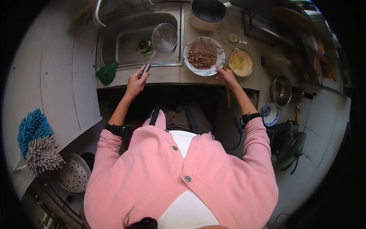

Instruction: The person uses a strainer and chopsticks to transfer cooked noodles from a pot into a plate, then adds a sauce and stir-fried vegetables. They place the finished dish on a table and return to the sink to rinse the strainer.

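Note:
My left hand (137, 81) grips the handle of a round wire-mesh strainer (164, 37), whose basket is over the sink. Wooden chopsticks (228, 94) are held in my right hand (226, 75), pointing down towards me, and its fingers are at the near rim of a patterned white plate (208, 72). Brownish noodles or meat strips (202, 55) lie heaped on that plate. Just right of it stands a bowl (240, 62) with yellowish bits inside, and a clear lid with a round knob (233, 37) lies behind the bowl.
Green scraps (145, 45) lie in the steel sink (123, 37); a green cloth (107, 73) rests at its front-left corner. Behind the plate stands a dark-lined pot (208, 24). To the right are a steel bowl (282, 91) and a blue-and-white bowl (270, 114). Fluffy cleaning mitts (40, 140) lie far left.

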{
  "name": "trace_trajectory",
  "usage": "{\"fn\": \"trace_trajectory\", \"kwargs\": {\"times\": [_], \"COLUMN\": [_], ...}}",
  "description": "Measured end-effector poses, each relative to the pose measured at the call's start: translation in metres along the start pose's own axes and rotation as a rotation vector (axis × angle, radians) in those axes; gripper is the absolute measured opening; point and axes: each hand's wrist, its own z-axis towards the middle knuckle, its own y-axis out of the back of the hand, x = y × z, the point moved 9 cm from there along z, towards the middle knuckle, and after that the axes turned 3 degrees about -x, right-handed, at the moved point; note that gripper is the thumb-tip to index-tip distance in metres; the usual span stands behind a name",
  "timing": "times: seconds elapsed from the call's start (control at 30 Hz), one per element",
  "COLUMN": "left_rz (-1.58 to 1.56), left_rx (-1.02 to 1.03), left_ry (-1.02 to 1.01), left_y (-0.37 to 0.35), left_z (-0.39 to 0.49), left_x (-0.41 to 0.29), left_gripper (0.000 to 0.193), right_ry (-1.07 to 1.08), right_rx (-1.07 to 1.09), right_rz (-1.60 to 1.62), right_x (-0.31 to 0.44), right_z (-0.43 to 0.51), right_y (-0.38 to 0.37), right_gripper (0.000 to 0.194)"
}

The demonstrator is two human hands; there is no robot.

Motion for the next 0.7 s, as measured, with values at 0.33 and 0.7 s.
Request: {"fn": "trace_trajectory", "kwargs": {"times": [0.33,0.7], "left_rz": [-0.015,-0.06], "left_rx": [-0.027,0.109], "left_ry": [0.08,0.046], "left_y": [-0.002,0.007], "left_z": [-0.016,-0.022], "left_x": [0.023,0.027], "left_gripper": [0.047,0.053], "right_ry": [0.024,0.176], "right_rx": [-0.012,-0.109], "right_rz": [-0.014,-0.608], "right_x": [0.019,0.185], "right_z": [0.02,-0.024], "right_y": [-0.009,-0.079], "right_gripper": [0.019,0.027]}}
